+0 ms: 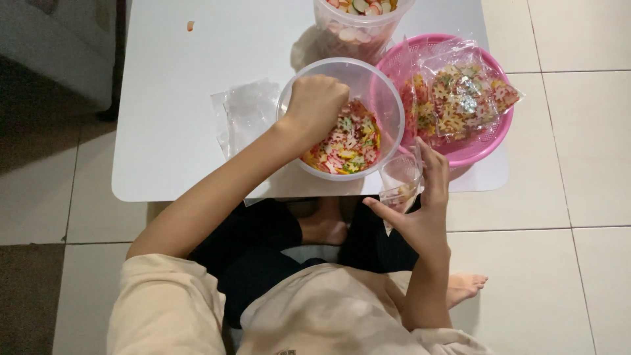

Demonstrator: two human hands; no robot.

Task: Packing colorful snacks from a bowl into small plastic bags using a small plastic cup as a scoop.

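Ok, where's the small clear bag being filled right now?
In the head view, the small clear bag is held open in the right hand at the white table's near edge, between the clear tub and the pink basket.

Cream short sleeves — black trousers

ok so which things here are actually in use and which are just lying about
In use: left hand in clear tub of coloured shapes; right hand holding small bag.

Lying about: pink bowl of filled bags, empty bags, far tub, white table.
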